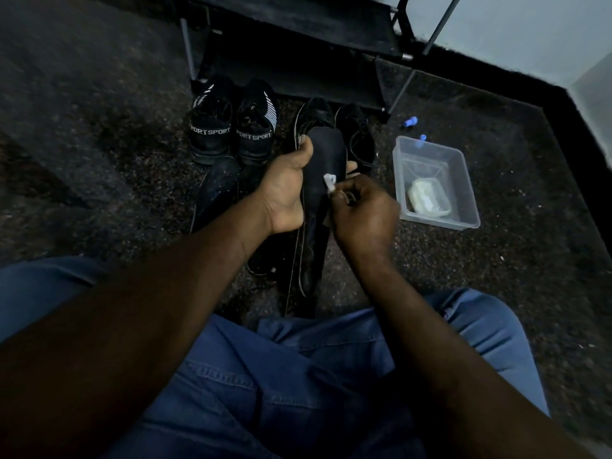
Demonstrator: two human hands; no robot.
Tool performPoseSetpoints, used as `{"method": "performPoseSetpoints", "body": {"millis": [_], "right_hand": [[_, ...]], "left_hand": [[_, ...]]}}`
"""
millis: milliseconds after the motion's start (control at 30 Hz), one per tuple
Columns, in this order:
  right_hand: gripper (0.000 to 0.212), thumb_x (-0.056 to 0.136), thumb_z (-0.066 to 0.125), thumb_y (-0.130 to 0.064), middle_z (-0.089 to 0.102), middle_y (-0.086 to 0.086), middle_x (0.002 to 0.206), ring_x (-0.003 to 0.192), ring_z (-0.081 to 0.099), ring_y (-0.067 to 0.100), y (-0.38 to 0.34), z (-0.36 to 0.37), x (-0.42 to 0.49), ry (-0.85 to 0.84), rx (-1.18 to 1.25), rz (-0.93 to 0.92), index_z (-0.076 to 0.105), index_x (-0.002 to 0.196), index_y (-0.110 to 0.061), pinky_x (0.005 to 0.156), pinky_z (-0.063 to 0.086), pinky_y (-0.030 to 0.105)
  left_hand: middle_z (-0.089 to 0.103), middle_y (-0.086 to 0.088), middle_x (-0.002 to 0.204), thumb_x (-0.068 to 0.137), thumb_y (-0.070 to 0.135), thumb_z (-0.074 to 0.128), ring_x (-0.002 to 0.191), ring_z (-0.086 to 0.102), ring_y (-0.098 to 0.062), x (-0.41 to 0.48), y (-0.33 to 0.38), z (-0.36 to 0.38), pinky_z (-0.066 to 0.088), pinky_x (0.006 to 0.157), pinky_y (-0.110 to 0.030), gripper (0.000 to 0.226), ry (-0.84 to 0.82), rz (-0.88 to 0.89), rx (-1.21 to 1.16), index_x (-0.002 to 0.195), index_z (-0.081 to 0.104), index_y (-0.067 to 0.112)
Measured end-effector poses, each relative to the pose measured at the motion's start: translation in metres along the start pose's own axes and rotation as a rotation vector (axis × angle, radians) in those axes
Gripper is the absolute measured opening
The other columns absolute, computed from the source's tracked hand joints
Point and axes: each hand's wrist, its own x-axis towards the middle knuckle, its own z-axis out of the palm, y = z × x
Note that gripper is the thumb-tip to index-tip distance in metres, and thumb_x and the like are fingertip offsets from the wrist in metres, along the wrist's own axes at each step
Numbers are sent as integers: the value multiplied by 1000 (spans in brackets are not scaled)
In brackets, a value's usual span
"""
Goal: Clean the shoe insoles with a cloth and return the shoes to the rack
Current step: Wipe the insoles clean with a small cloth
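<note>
Right now, from your head camera, your left hand is wrapped round the left edge of a black insole, with the thumb curled over its top face and the fingers behind it. Your right hand is closed in a tight pinch on a small white cloth and presses it onto the middle of that insole.

The insole is lifted above the carpet in front of your knees. Its long axis runs straight away from you, with the rounded end toward the shoe rack and the other end toward your lap. The cloth sits about halfway along, so any wiping stroke should follow that line, either away from you or back. Your right hand is the one on the face to be cleaned. Your left only steadies it.

I count four shoes on the carpet just before the rack:
- two black sneakers marked SPORT, on the left
- two plain black shoes, on the right

One insole is in your hand. More dark flat shapes lie under it, too dim to count. To your right are one clear plastic tub holding a whitish lump, and two small blue bits.
</note>
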Motion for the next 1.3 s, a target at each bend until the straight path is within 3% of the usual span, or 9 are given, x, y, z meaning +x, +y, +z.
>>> {"method": "performPoseSetpoints", "body": {"millis": [100, 267, 467, 667, 867, 1000, 1133, 1233, 1300], "right_hand": [[7, 84, 72, -18, 77, -4, 84, 77, 71, 15, 1, -4, 9, 28, 6, 13, 77, 87, -22, 73, 57, 35], [8, 85, 72, -18, 78, -3, 81, 76, 70, 10, -17, 8, -13, -47, 95, 30, 79, 87, -22, 74, 54, 28], [10, 84, 70, -19, 76, -7, 81, 75, 70, 8, -28, 11, -17, -98, 165, -74, 78, 89, -23, 71, 57, 33], [13, 84, 66, -24, 76, 5, 88, 81, 71, 27, 8, -4, 11, -26, -114, -103, 76, 92, -20, 72, 56, 40], [13, 84, 67, -23, 78, -1, 84, 80, 73, 20, -13, 5, -5, -68, 10, -38, 78, 90, -22, 73, 57, 37], [13, 82, 69, -24, 78, -3, 85, 82, 73, 18, -26, 14, -12, -123, 87, -72, 78, 92, -25, 74, 58, 40], [16, 87, 65, -33, 75, 3, 84, 82, 71, 29, -8, 4, -2, -64, -100, -180, 75, 90, -21, 70, 55, 44], [20, 90, 63, -38, 74, 4, 83, 78, 69, 31, 7, -3, 16, -11, -209, -143, 72, 90, -21, 67, 55, 44], [17, 89, 64, -38, 76, 2, 84, 78, 70, 29, 9, -10, 24, 12, -190, -66, 73, 92, -23, 68, 57, 43]], "left_hand": [[72, -13, 120, 107, 62, 24, 108, 69, -28, -1, 3, 1, 51, 102, -41, 75, -7, 10, 25, 124, 66, 3], [73, -17, 120, 107, 61, 29, 127, 64, -33, 4, -2, -4, 47, 111, -50, 75, 29, 19, -15, 118, 72, 1], [69, -18, 128, 106, 62, 33, 126, 65, -33, 2, -1, -5, 51, 108, -48, 74, 25, 30, -42, 146, 50, 2], [68, -16, 131, 106, 64, 24, 109, 70, -28, -1, 1, 1, 61, 87, -38, 80, -10, -14, -4, 134, 59, -1], [69, -10, 134, 107, 62, 25, 126, 64, -26, 1, -1, -3, 49, 108, -42, 74, 28, -8, 19, 128, 66, 5], [79, -6, 100, 109, 54, 31, 90, 77, -17, 0, -1, -3, 61, 79, -29, 66, 120, 47, 31, 98, 78, 9], [73, -11, 115, 107, 61, 31, 105, 70, -25, -1, -2, -2, 53, 100, -40, 66, 59, -10, 13, 114, 71, 8], [69, -12, 129, 105, 63, 30, 110, 68, -26, 0, -2, -1, 53, 100, -39, 72, 42, -41, -6, 125, 67, 5], [71, -11, 123, 106, 62, 29, 108, 70, -24, -1, -1, 2, 54, 99, -38, 73, 28, -35, -22, 125, 67, 3]]}}
